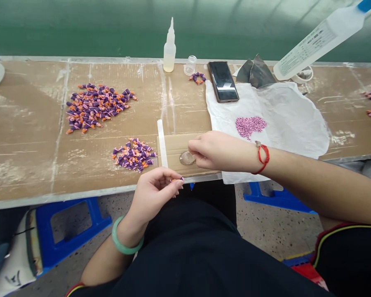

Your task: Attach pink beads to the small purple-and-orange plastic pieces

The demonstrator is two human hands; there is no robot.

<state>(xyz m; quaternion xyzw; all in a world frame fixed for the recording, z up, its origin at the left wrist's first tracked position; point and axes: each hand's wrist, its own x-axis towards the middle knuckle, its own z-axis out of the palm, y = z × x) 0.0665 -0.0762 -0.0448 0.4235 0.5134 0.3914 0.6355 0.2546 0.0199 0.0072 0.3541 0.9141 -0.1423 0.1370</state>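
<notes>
Left hand (pixel 154 190) pinches purple-orange piece (pixel 177 179) past worktop (pixel 27 140) edge: slip may drop it. Right hand (pixel 218 150) pinched, contents unseen; clear dish (pixel 187 159) at its 9 o'clock, nudge risk.

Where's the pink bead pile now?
Head view, right of centre: the pink bead pile lies on the white sheet, just beyond the right hand, nearer than the phone.

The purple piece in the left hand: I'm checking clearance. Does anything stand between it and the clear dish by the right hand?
Nothing visible. The left hand pinches the purple piece just off the table edge; the clear dish sits close beyond it, the right hand at its right rim.
</notes>
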